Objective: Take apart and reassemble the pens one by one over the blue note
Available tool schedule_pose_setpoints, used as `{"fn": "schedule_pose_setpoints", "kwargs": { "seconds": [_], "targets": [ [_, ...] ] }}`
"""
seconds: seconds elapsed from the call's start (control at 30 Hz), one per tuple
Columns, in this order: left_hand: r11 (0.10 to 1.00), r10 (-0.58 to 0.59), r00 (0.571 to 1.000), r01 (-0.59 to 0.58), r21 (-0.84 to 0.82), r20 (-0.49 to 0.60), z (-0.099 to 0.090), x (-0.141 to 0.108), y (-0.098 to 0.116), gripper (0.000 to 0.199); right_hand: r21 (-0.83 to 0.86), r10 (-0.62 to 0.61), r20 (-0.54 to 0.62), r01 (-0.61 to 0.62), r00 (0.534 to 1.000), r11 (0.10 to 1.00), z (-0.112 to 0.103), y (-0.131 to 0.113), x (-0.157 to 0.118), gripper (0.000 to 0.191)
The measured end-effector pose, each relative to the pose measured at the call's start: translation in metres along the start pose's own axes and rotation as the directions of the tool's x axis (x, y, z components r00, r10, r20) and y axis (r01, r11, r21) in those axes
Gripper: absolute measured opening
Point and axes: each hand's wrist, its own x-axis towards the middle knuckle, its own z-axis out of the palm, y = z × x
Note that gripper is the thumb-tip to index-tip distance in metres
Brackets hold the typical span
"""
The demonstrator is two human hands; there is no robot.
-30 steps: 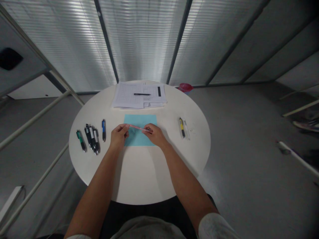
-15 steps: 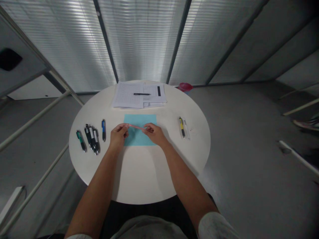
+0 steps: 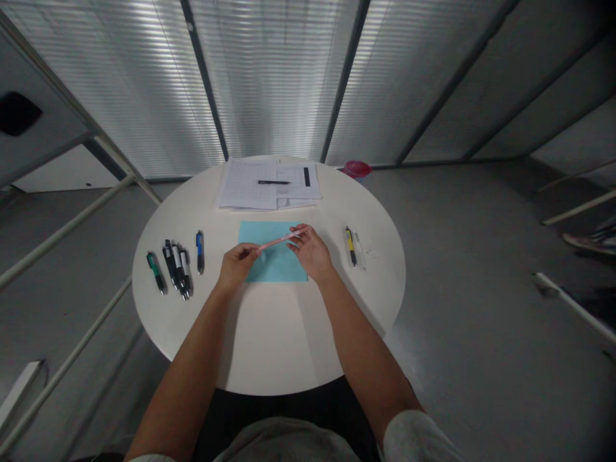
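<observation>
A slim pink pen [image 3: 276, 241] is held slanting over a light blue sheet of paper [image 3: 276, 269], its right end higher in the picture. My left hand [image 3: 237, 264] pinches the pen's left end between thumb and fingers, above the sheet's left edge. At the other end, my right hand [image 3: 312, 254] has its fingertips around the pen more loosely, with some fingers spread beneath it. Whatever detail the pen's ends have is covered by the fingers or too small to make out.
On the round white table [image 3: 269, 346], several black-and-white pens [image 3: 179, 266] lie left, between a green pen [image 3: 155, 272] and a blue pen [image 3: 199, 252]. Right are a yellow pen [image 3: 351, 246] and a clear pen [image 3: 360, 250]. A black pen [image 3: 274, 182] tops printed papers [image 3: 248, 186].
The pen has swung so its right end points farther up and right. My right hand has moved right and its fingers have opened somewhat. The blue sheet has shifted slightly right.
</observation>
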Motion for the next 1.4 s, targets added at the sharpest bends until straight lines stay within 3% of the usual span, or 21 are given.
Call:
{"fn": "schedule_pose_setpoints", "kwargs": {
  "seconds": [0.17,0.33,0.5,0.7,0.97,1.17,1.27,1.4],
  "targets": [
    [0.986,0.089,0.994,-0.096,0.139,0.062,0.001,-0.001,-0.003,0.022,0.225,0.106,0.132,-0.134,0.986,0.965,0.004,-0.007,-0.004,0.057],
    [0.978,0.059,0.994,-0.077,0.195,0.096,-0.001,-0.001,-0.004,0.025,0.497,0.117,0.059,-0.131,0.991,0.858,-0.003,-0.013,-0.008,0.046],
    [0.999,0.015,0.999,-0.017,0.04,0.042,-0.005,0.003,-0.005,0.027,0.727,0.094,0.034,-0.09,0.995,0.681,-0.015,-0.014,-0.007,0.037],
    [0.982,-0.029,1.0,0.029,-0.187,0.0,-0.008,0.008,-0.007,0.023,0.721,0.1,-0.012,-0.061,0.995,0.69,-0.014,-0.016,-0.006,0.038],
    [0.962,-0.079,0.997,0.075,-0.264,-0.005,-0.007,0.007,-0.002,0.019,0.519,0.109,-0.11,-0.037,0.988,0.854,-0.003,-0.016,-0.003,0.028],
    [0.954,-0.101,0.995,0.096,-0.282,-0.001,-0.006,0.006,0.0,0.018,0.185,0.135,0.019,-0.136,0.991,0.973,0.004,-0.003,-0.005,0.068],
    [0.953,-0.104,0.995,0.099,-0.288,-0.002,-0.006,0.006,0.0,0.018,-0.015,0.049,0.002,-0.048,0.999,0.999,0.006,0.002,-0.007,0.046],
    [0.956,-0.091,0.996,0.087,-0.279,-0.001,-0.006,0.007,-0.001,0.017,-0.277,-0.11,-0.028,0.098,0.994,0.956,0.009,0.006,-0.012,0.02]
  ]
}}
